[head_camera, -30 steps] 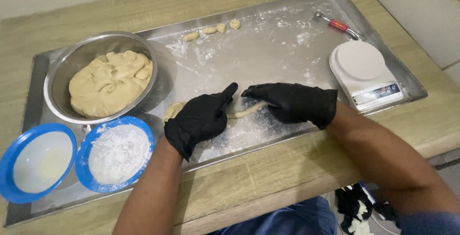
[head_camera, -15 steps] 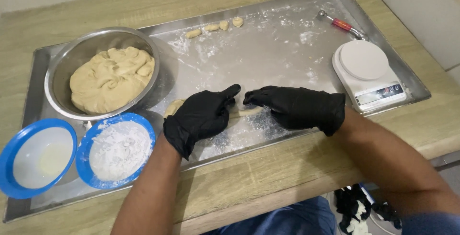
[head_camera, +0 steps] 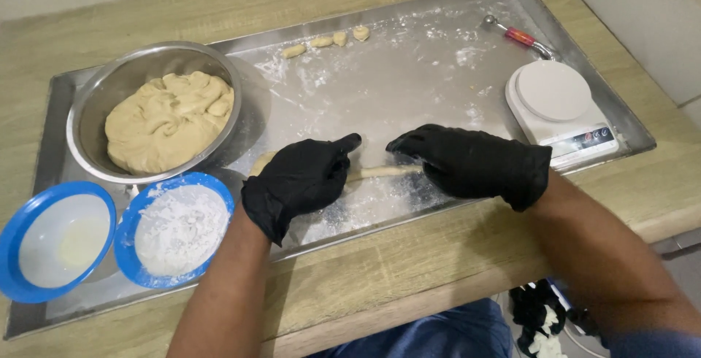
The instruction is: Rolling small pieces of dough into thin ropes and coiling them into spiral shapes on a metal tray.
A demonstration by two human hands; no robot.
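black gloved hands (head_camera: 299, 183), beige dough rope (head_camera: 383, 172); blue bowls (head_camera: 131, 212)

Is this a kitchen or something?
Probably a kitchen or small bakery bench: gloved hands roll a dough rope on a floured metal tray, beside a bowl of dough and a white kitchen scale.

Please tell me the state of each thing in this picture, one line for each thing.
Dough rope: thin, lying under both hands.
Left hand: gloved, flat on the rope.
Right hand: gloved, flat on the rope.
Metal bowl: holds dough.
Flour bowl: filled.
Other blue bowl: nearly empty.
Kitchen scale: platform bare.
Tray: floured.
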